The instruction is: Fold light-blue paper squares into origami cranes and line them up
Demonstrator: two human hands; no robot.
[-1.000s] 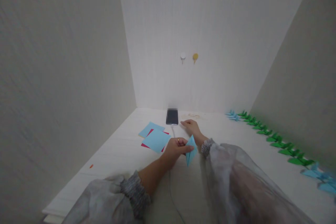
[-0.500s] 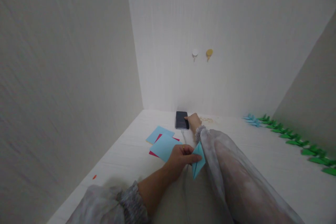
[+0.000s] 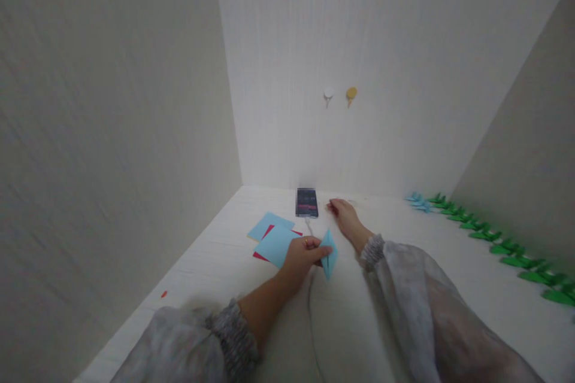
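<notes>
My left hand [image 3: 302, 256] pinches a small folded piece of light blue paper [image 3: 330, 258], diamond-shaped with a crease down its middle, between thumb and fingers. Its fingers are closed, with a ring on one of them. Beside it lie light blue sheets [image 3: 275, 244] with a red sheet [image 3: 261, 257] partly under them. My right hand [image 3: 345, 214] is over the table just right of a phone [image 3: 306, 202], apart from it. The right fingers are curled together, and I make out nothing held in them. The phone's screen is lit, with reddish bands.
A white cable [image 3: 309, 302] runs from the phone toward me, partly behind the left hand. Green folded paper pieces [image 3: 487, 233] line the right side, with light blue ones [image 3: 419, 201] at the far end. An orange-red scrap [image 3: 164, 294] lies left. Two hooks [image 3: 351, 94] are on the back wall.
My right hand has left the phone and drawn back to the right, its index finger now curled. The phone screen went from dark to lit. The left hand still holds the folded paper.
</notes>
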